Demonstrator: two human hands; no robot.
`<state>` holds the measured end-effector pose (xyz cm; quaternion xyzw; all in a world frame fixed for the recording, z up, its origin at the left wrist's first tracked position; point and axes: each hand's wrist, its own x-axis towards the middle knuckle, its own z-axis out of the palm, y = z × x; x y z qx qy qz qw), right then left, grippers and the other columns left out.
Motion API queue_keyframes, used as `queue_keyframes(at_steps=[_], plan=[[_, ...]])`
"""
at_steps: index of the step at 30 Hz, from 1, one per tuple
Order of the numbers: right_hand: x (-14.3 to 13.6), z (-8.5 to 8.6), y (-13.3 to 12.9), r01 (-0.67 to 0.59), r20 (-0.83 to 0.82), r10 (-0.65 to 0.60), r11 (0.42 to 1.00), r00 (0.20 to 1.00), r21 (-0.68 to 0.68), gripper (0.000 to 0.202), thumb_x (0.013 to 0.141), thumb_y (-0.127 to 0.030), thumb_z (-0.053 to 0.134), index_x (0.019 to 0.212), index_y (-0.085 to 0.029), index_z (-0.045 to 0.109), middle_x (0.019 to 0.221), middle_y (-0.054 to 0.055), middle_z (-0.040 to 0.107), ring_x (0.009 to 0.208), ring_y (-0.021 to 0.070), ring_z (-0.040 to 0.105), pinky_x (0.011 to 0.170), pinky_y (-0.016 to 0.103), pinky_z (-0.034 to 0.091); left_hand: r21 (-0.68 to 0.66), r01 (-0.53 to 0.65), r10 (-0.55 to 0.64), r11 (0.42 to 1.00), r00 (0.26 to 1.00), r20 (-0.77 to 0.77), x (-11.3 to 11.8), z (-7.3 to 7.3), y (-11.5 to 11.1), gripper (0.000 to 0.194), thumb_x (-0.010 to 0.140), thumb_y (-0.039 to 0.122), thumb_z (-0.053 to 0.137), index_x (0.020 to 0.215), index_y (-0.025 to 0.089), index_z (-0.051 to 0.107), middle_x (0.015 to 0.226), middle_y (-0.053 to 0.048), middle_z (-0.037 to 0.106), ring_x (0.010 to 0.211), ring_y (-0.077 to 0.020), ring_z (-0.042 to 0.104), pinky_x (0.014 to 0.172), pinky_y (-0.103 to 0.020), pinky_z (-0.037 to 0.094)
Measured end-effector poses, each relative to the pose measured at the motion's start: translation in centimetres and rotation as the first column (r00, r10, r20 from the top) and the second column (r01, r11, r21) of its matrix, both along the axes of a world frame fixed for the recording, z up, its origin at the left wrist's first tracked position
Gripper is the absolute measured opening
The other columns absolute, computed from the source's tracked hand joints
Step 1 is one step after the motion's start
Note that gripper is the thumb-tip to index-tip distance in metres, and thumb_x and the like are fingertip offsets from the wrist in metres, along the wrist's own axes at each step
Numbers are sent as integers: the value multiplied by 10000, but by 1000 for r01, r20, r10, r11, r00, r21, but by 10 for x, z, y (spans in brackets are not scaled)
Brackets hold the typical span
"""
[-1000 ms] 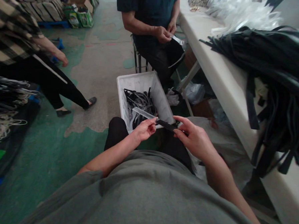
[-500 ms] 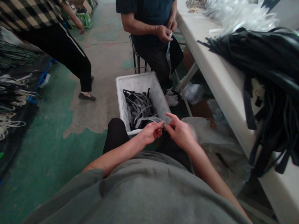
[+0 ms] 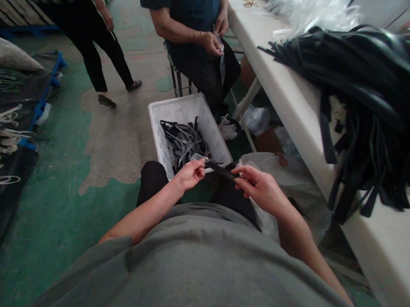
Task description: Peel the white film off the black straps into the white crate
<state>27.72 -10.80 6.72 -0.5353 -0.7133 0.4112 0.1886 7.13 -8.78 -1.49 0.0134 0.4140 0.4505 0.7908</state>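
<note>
Black strip (image 3: pixel 222 170) + clear film (image 3: pixel 197 157), both held in the air, meeting at one pinch point.
Strip: narrow, flat, straight, axis 10-to-4 o'clock, just off view centre toward 4, pinched at both ends. Film: short translucent bit showing at the strip's 10 o'clock end. Junction covered; can't tell if strip sits inside film or just overlaps.

held strip (image 3: pixel 221 170): smooth | crate (image 3: pixel 211 126): smooth plastic | strip bundle (image 3: pixel 377 75): glossy | shirt (image 3: pixel 212 268): matt cloth
</note>
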Motion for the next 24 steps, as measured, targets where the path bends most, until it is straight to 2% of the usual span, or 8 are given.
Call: queue_keyframes(at_steps=[4,7,10,13,17,19,21,24], plan=[[0,-1,-7,74,-10,-74,997,997,24,125,909,-292,537,918,-209,630,687,-20,677,444,101,568,497,229,457,2,67,-67,998,997,31,1,4,-2,66,806,133,702,779,114,644,551,47,522,451,-24,500,446,-126,440],[-8,-5,-5,-22,-79,34,987,996,157,225,885,-318,597,1086,-224,633,892,26,710,676,149,665,659,282,534,15,107,-108,994,992,71,6,13,-7,46,829,149,680,861,118,670,560,48,520,463,-32,513,462,-135,457],[-10,-5,-3,-169,-68,210,909,975,380,400,840,-329,680,1226,-246,613,1135,89,665,987,213,647,847,356,534,8,153,-154,988,983,97,5,20,-9,71,824,166,691,871,117,673,569,40,532,478,-39,527,479,-140,467],[-10,-10,1,-198,4,233,817,972,542,258,904,-250,588,1147,-252,675,1279,112,618,1158,237,585,942,405,501,46,195,-198,980,977,83,6,23,-13,66,793,144,714,831,118,667,574,32,556,488,-50,544,502,-155,479],[-12,-19,0,-214,-50,313,748,948,628,260,951,-169,477,1102,-240,676,1151,75,707,1115,201,636,943,387,509,207,220,-247,953,962,117,12,22,-19,158,751,61,688,900,111,679,772,-35,693,661,-109,657,662,-217,538],[-6,-19,-7,-182,-102,309,764,946,619,192,945,-197,524,1063,-224,674,1042,63,739,1016,190,676,892,345,524,256,225,-273,940,947,171,9,19,-13,278,794,91,627,1069,95,663,1017,-107,719,884,-179,694,788,-282,546],[4,-18,-19,-173,-123,279,826,952,537,142,941,-249,561,1016,-218,677,964,52,746,918,172,692,824,293,527,223,155,-200,962,961,193,-1,15,5,297,877,176,545,1142,75,633,1139,-150,692,1021,-220,673,859,-331,533],[20,-20,-42,-205,-101,244,933,964,295,223,971,-329,505,925,-215,690,857,34,737,784,147,686,710,235,507,122,-56,46,991,995,84,-19,13,48,326,970,300,428,1021,61,644,1009,-150,718,916,-199,695,827,-332,538]])
